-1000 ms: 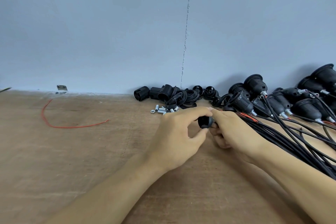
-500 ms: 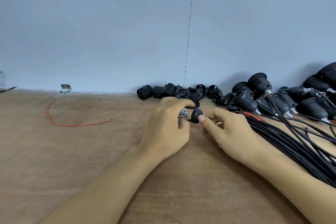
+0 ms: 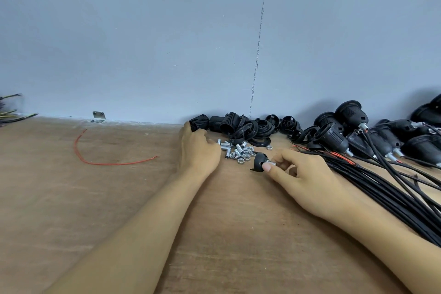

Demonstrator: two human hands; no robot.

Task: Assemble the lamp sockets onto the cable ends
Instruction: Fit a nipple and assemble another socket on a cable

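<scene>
Head view: a black socket cap (image 3: pixel 259 162), with a short metal tube (image 3: pixel 271 163) standing out of its narrow end, is being held low over the wooden table (image 3: pixel 71 210) by the right hand (image 3: pixel 310 179). It is being pinched between the thumb (image 3: pixel 267 167) and the index finger (image 3: pixel 284 154), while the other fingers are being kept loosely curled behind them. Whether the cap's rim is touching the wood cannot be told. The cap is being held near the middle of the table, just beside a small heap of metal tubes and nuts (image 3: pixel 235 150) and to the left of the cable bundle (image 3: pixel 381 188).

The left hand (image 3: pixel 198 150) is being stretched toward the back of the table, with its back turned to the camera. Its fingers are being curled down against the leftmost socket body (image 3: pixel 200 122) in the row of loose black socket parts (image 3: pixel 245 127) lying along the wall (image 3: pixel 143 43). The fingertips are being hidden by the hand itself, so it cannot be told whether that body is being gripped or only touched.

To the right, finished sockets (image 3: pixel 334 137), already fitted on cable ends, are being propped against the wall. Their black cables are being gathered into the bundle, which is running past the right wrist to the lower right edge.

On the left, a loose red wire (image 3: pixel 107 163) is lying curved on the table, well apart from both hands. A small metal bracket (image 3: pixel 99 116) is being shown at the foot of the wall, and a few wire ends (image 3: pixel 9 112) are being shown at the far left edge.
</scene>
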